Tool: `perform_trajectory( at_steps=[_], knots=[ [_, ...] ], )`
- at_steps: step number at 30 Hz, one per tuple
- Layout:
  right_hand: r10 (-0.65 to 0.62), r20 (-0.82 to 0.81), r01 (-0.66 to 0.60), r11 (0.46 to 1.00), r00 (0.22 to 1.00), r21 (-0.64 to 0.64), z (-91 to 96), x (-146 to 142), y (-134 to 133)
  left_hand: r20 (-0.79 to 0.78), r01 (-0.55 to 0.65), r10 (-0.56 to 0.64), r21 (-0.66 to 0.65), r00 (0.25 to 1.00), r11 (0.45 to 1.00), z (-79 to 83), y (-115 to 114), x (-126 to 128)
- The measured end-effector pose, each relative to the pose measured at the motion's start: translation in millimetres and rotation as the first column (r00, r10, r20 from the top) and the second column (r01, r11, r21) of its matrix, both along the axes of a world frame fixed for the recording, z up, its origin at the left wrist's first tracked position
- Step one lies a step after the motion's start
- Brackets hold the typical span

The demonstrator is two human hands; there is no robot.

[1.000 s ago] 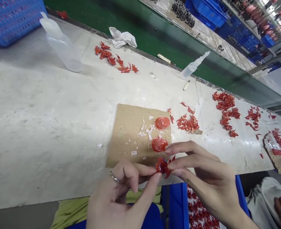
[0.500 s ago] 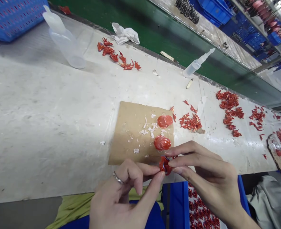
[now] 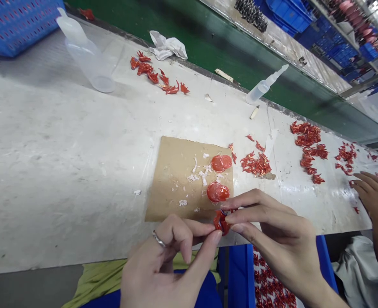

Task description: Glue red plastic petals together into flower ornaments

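My left hand (image 3: 163, 256), with a ring on one finger, and my right hand (image 3: 272, 231) pinch a small glossy red petal-shaped assembly (image 3: 221, 222) between their fingertips. It sits just off the near edge of a brown cardboard sheet (image 3: 189, 179), and my fingers hide part of it. Two pairs of overlapping red discs lie on the cardboard, one (image 3: 218, 192) close above my right fingertips and one (image 3: 221, 161) farther away. White flakes (image 3: 199, 176) are scattered beside them.
Loose red pieces (image 3: 256, 164) lie in heaps along the white bench (image 3: 63, 137). A co-worker's hand (image 3: 373, 192) reaches in at right. Two plastic squeeze bottles (image 3: 87, 55) (image 3: 266, 85), a white rag (image 3: 168, 46) and a blue basket (image 3: 12, 25) stand beyond. A blue crate (image 3: 240, 273) sits below the near edge.
A co-worker's hand has come in at right, and the cardboard scrap with red pieces there no longer shows. My hands stay pinching the red assembly, with little movement.
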State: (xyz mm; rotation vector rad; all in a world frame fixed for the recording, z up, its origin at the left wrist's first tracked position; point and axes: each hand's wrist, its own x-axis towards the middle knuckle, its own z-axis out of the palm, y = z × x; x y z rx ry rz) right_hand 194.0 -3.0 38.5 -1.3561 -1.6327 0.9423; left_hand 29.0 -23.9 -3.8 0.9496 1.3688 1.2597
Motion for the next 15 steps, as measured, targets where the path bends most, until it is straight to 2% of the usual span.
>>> perform_trajectory(
  at_steps=[9,15],
  knots=[
    [0.02,0.015,-0.02,1.0,1.0,0.005,-2.4,1.8,-2.8,0.042,-0.026,0.029,-0.068,0.999,0.997,1.7,1.0,0.4],
    [0.077,-0.01,-0.078,0.996,0.997,-0.047,0.4,7.8,-6.5,-0.064,0.03,-0.024,0.101,0.998,0.994,2.6,-2.1,-1.1]
  ],
)
